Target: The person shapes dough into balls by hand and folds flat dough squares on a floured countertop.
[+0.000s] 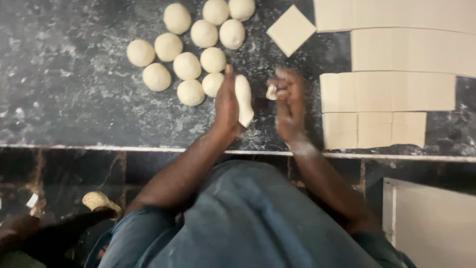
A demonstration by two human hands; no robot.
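My left hand (226,104) holds an elongated piece of pale dough (243,99) upright against its palm, above the dark floury counter (74,89). My right hand (289,101) is just to the right of it, fingers curled around a small lump of dough (271,92). The two hands are a little apart. Several round dough balls (187,65) lie in a cluster on the counter behind and left of my left hand.
Flat sheets of dough cut into squares (386,92) cover the counter's right side, with one loose square (291,30) at the back. The counter's front edge (124,148) runs across below my hands. A foot in a pale shoe (100,202) shows on the floor at left.
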